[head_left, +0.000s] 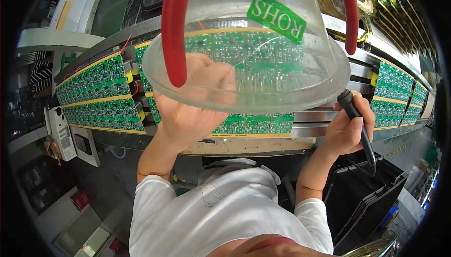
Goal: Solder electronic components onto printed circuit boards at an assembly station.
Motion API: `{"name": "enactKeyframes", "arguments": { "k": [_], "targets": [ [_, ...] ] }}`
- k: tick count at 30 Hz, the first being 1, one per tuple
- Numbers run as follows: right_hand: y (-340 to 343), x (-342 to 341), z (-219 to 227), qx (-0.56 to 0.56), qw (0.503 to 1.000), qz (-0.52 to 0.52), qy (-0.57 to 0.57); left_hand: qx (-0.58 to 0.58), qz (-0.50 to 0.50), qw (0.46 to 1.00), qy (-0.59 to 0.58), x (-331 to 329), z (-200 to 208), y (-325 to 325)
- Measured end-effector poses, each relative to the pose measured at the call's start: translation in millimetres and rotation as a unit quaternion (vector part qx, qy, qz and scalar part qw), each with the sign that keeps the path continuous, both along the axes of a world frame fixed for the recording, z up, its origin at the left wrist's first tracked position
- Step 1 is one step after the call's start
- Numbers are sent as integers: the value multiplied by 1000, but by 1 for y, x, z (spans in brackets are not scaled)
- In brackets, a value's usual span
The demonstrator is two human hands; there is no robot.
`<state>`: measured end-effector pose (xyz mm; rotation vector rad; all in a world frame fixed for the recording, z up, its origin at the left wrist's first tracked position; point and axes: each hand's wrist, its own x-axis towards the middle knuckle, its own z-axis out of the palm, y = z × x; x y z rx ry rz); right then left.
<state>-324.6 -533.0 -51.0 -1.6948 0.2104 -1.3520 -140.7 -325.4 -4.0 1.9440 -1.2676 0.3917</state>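
Note:
My left hand point(181, 109) is closed in a pinch, partly seen through a clear plastic fume hood point(314, 45). From its fingertips a thin silvery solder wire point(257, 49) runs up to the right over a green circuit board panel point(277, 124). To the right of the hood's rim, my right hand point(350, 128) wraps round the black handle of a soldering iron point(361, 128). The iron's collar points up toward the hood, and its cord leaves the lower end. I cannot make out its tip. The board lies under the hood on metal rails.
More green board panels lie on the line at left point(96, 81) and right point(393, 82). Red coated handles point(177, 31) hang before the hood. Boards stand in a rack point(399, 12) at the far right. A black case point(361, 196) is below my right arm.

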Motion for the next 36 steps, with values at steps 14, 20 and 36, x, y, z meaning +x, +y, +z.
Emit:
{"name": "enactKeyframes", "arguments": {
  "k": [14, 20, 36],
  "targets": [
    [-3, 3, -3, 46, 998, 9, -47, -55, -17, 997, -42, 6, -10, -6],
    [-1, 3, -2, 44, 998, 8, -44, -61, -22, 997, -30, 5, -9, -6],
    [-1, 2, 1, 26, 1000, 11, -15, -40, 72, 997, 9, -5, 6, 1]
  ]
}}
